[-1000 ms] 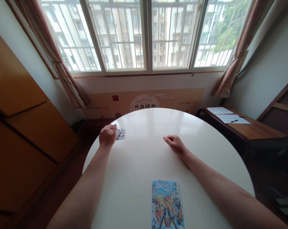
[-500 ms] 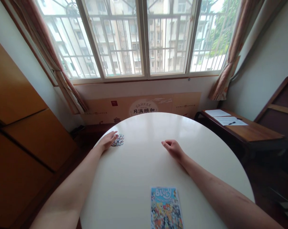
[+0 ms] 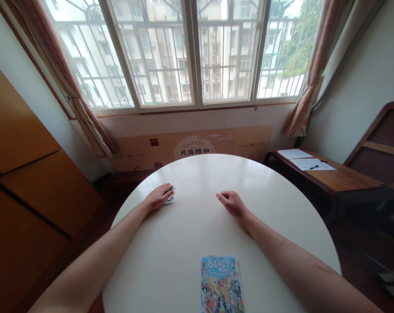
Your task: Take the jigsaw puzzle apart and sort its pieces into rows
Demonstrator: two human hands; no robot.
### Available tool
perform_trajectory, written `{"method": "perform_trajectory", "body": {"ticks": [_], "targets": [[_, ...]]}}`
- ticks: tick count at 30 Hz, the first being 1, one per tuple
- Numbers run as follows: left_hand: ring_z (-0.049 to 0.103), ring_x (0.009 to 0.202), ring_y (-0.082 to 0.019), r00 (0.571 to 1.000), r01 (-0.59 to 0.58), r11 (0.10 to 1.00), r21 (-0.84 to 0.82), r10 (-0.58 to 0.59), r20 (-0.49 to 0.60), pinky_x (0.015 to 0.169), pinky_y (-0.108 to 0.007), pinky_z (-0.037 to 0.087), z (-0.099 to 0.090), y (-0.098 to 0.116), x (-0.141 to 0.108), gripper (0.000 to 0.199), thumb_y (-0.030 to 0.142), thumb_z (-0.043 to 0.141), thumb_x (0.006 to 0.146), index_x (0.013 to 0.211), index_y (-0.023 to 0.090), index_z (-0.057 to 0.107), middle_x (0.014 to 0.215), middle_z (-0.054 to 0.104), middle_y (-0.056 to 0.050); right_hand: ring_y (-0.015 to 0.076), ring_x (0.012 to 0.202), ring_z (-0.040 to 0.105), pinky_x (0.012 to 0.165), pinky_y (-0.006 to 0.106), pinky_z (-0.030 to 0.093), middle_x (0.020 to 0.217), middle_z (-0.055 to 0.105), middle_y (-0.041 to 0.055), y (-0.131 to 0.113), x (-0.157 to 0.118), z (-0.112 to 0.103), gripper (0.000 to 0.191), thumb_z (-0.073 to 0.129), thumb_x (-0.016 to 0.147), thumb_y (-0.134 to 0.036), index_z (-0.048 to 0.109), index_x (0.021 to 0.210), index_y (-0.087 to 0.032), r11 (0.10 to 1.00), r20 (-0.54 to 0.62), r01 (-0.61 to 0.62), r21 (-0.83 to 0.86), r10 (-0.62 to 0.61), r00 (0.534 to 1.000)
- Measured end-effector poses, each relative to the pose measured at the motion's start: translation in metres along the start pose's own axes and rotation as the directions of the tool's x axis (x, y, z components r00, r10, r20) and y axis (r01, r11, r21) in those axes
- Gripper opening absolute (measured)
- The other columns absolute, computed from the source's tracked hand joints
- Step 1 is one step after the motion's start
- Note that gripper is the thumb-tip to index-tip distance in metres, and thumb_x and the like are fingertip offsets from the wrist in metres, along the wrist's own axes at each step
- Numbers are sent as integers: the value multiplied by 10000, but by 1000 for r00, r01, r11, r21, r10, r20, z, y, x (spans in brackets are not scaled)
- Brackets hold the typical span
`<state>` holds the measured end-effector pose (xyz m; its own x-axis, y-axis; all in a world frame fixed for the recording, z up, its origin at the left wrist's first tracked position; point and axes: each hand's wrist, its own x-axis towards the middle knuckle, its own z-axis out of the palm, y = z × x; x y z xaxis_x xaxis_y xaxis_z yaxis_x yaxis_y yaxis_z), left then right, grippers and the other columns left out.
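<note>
On the left half of the white round table (image 3: 171, 261), my left hand (image 3: 158, 196) lies over a small pile of jigsaw puzzle pieces (image 3: 169, 200), with its fingers stretched out across them. Part of the pile is hidden beneath the palm and fingers. Across from it, my right hand (image 3: 231, 203) rests on the tabletop in a loose fist, the thumb against the curled fingers. Whatever those fingers may hold does not show. Nearer to me lies a colourful "Bluey" picture sheet or booklet (image 3: 221, 284), flat between my forearms.
Sheets of paper (image 3: 295, 154) and a pen (image 3: 313, 167) lie on a wooden side table (image 3: 350, 178) at the right. Behind the round table stands a printed cardboard panel (image 3: 193, 145) below the barred window (image 3: 190, 52). An orange-brown cabinet (image 3: 24, 182) fills the left side.
My left hand has moved right and slightly towards me, pushing the puzzle pieces along and covering more of them. My right hand keeps its fist. The view has shifted slightly.
</note>
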<state>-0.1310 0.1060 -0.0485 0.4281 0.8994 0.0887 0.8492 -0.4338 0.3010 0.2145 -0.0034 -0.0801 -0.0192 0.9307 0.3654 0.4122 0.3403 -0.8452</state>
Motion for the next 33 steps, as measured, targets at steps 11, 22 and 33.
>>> {"method": "perform_trajectory", "body": {"ticks": [11,22,33], "targets": [[399,1383,-260,972,-234,969,79,234,12,1160,-429,301,50,124,-12,564,476,270,999,1367,146,542,1457,490,-150,99,520,218,486,263,187,551,205,-51,2,3,-1,441,480,828,-477,255,540,-229,999,-57,9,39,-7,998],[352,1418,-243,999,-35,999,19,35,31,1167,-450,265,71,202,-42,491,417,238,1031,1363,226,545,1503,445,-97,100,518,250,491,257,237,537,235,-59,5,4,-4,473,503,838,-514,272,540,-229,995,-135,8,95,5,991],[309,1432,-306,993,-111,992,-55,113,33,1172,-514,215,77,215,-51,521,479,286,1011,1361,190,542,1524,401,-141,100,435,301,439,249,258,432,314,-68,10,3,-6,488,505,873,-527,333,526,-230,992,-186,-56,112,76,980]]}}
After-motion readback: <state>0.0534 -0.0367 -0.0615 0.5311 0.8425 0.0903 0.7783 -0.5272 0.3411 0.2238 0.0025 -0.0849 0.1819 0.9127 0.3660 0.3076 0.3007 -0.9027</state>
